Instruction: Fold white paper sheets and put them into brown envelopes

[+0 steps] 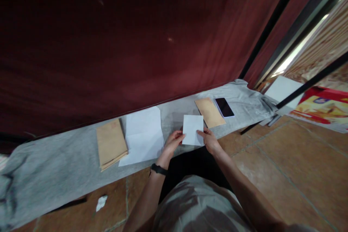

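A small white rectangle of folded paper (193,125) is held up between my two hands, over the front edge of the cloth-covered bench. My left hand (175,140) pinches its lower left side. At the lower right side my right hand (208,138) grips it, thumb on top. Left of my hands lie white paper sheets (144,134) with a crease across them. Beyond those sheets rests a stack of brown envelopes (111,141). To the right, a single brown envelope (210,112) lies flat, partly behind my right hand.
A dark-screened phone (224,107) lies right of the single envelope. Grey cloth (67,159) covers the narrow bench, which runs along a dark red panel (163,43). A red and yellow box (323,108) stands at the right. Some crumpled white paper (101,203) is on the tiled floor.
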`<state>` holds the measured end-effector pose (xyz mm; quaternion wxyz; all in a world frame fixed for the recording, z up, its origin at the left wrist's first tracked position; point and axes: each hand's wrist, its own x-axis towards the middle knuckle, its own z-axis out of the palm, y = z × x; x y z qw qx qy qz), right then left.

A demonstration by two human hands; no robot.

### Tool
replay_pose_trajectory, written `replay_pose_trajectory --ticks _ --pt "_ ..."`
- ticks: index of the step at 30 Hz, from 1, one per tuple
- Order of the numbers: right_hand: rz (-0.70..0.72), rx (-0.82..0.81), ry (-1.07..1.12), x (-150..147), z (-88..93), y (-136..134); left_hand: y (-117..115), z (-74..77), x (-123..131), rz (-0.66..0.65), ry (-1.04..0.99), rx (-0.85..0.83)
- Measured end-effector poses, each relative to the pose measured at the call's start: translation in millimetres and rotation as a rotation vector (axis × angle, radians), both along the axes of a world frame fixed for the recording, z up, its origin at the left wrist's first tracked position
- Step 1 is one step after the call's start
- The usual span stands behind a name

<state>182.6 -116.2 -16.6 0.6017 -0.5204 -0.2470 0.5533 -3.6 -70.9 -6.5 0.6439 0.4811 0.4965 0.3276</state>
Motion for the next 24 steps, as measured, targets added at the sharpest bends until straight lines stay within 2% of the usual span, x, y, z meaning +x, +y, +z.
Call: replay_pose_trajectory --ticks 7,12,18,21,24 --pt "-0.035 -0.037 0.016 4.1 0.5 0.6 -1.2 -8.1 -3.3 -0.074 0.009 0.002" --pt "-0.062 -0.079 -0.012 18.8 2.0 2.6 10.8 -11.7 -10.5 -0.122 0.116 0.116" --pt "-0.068 -0.168 -0.126 24.2 -12.4 9.8 21.9 -16.7 -4.1 0.042 0.251 0.248" --pt "-0.078 -0.16 -0.119 25.1 -23.1 11.4 20.7 -16.9 -1.1 0.109 0.309 0.3" --pt "-0.094 -0.14 -0.103 28.0 -36.2 13.1 16.1 -14.7 -8.8 0.173 0.375 0.355"
